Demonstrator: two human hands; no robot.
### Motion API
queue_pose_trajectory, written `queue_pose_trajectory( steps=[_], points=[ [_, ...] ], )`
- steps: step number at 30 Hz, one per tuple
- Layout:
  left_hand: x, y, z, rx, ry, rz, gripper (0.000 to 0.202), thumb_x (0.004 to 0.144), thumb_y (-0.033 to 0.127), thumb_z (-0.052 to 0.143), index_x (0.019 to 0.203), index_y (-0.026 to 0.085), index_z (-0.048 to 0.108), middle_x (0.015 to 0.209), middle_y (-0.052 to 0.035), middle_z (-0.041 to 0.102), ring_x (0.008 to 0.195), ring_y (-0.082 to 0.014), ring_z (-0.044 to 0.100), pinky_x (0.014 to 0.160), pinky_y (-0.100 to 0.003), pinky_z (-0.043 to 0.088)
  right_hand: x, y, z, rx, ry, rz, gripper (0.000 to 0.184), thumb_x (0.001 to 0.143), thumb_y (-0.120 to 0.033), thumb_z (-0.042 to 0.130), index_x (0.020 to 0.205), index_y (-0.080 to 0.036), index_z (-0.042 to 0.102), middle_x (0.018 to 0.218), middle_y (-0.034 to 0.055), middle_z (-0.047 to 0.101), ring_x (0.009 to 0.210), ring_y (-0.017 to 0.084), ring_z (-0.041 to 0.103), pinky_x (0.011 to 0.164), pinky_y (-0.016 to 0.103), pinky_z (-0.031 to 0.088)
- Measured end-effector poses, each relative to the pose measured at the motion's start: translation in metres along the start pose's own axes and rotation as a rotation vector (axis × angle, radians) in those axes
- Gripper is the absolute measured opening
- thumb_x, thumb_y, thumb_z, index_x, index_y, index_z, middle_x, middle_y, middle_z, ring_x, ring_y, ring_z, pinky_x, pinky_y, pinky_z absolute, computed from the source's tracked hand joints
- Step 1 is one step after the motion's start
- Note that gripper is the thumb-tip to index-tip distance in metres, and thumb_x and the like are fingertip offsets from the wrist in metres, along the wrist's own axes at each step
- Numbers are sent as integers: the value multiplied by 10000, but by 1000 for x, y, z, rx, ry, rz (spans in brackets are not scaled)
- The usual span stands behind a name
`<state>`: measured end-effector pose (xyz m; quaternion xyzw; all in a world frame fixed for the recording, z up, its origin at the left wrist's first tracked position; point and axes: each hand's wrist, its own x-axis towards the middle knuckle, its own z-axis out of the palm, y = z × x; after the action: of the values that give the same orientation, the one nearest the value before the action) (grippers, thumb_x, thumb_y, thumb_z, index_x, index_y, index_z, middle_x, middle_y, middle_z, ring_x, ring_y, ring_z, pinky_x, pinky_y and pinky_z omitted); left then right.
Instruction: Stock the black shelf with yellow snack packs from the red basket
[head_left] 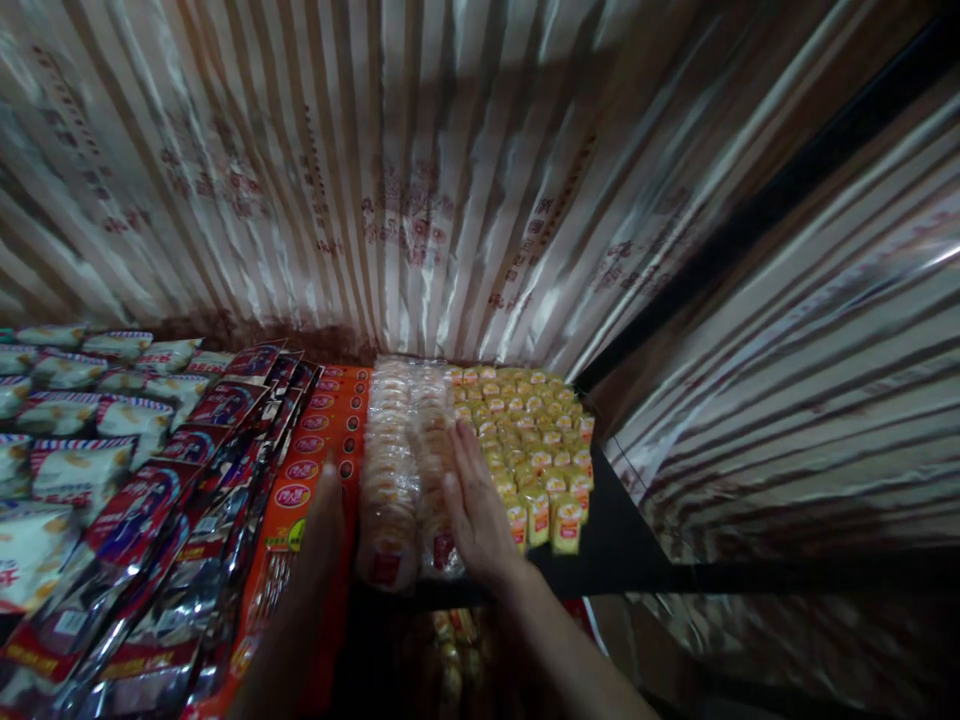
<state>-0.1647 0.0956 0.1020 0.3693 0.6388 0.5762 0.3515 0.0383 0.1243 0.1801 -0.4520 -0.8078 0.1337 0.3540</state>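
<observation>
Two long rows of round, pale cakes or biscuits in clear wrap (388, 470) lie side by side on a dark shelf, each with a small dark red label at its near end. My right hand (480, 515) rests along the right row, its fingers stretched out and open. On the other side, my left hand (322, 525) stands edge-on over the orange printed packs (304, 440), fingers straight and dim; whether it touches them I cannot tell. Beyond my right hand are small yellow-wrapped snacks (536, 430) in close rows.
Dark red glossy bags (142, 520) overlap to the left. White snack packets (82, 470) fill the far left. A silvery corrugated sheet (420, 180) rises behind, and a black post (750, 210) slants at the right. More wrapped items (454, 650) show on a lower level.
</observation>
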Motion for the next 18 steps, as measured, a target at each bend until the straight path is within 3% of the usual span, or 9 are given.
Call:
queue_pose_trajectory(
  steps=[3, 5, 9, 12, 15, 18],
  points=[
    [-52, -8, 12, 129, 30, 153, 573, 924, 463, 288, 1406, 153, 296, 1474, -92, 291, 1363, -236, 245, 1140, -420, 210, -48, -24, 26, 67, 133, 43, 539, 939, -198, 231, 1456, -208, 82, 1521, 62, 157, 1390, 215, 163, 1112, 487, 257],
    [-72, -7, 25, 184, 42, 198, 541, 943, 393, 257, 1433, 167, 215, 1497, -89, 233, 1376, -216, 212, 1139, -420, 213, -67, -30, 40, 62, 143, 88, 549, 933, -187, 235, 1456, -179, 67, 1521, 87, 148, 1390, 235, 159, 1103, 518, 255],
    [-81, 1, 45, 378, 148, 373, 536, 943, 329, 259, 1436, 133, 181, 1499, -140, 205, 1387, -237, 167, 1132, -488, 170, -80, -29, 45, 29, 194, 80, 524, 923, -179, 275, 1433, -147, 160, 1485, 132, 238, 1376, 256, 203, 1075, 553, 285],
    [-80, 9, 45, 504, 177, 468, 578, 927, 306, 313, 1435, 85, 147, 1495, -189, 180, 1387, -276, 152, 1115, -517, 197, -91, -23, 36, -10, 214, 136, 396, 915, -186, 333, 1304, -169, 403, 1309, 129, 476, 1263, 239, 400, 1014, 497, 394],
    [-90, 11, 38, 619, 127, 566, 669, 891, 309, 423, 1443, 102, 105, 1508, -194, 111, 1388, -318, 112, 1098, -550, 211, -115, -15, 33, -91, 175, 230, 240, 890, -225, 431, 1085, -207, 571, 1056, 98, 586, 1012, 214, 568, 837, 394, 527],
    [-106, 5, 34, 674, 35, 611, 722, 873, 308, 469, 1448, 141, 66, 1517, -182, 66, 1390, -328, 86, 1080, -570, 237, -134, -9, 38, -150, 110, 238, 224, 869, -219, 463, 1043, -224, 603, 1042, 94, 567, 925, 197, 591, 769, 343, 550]
  ],
)
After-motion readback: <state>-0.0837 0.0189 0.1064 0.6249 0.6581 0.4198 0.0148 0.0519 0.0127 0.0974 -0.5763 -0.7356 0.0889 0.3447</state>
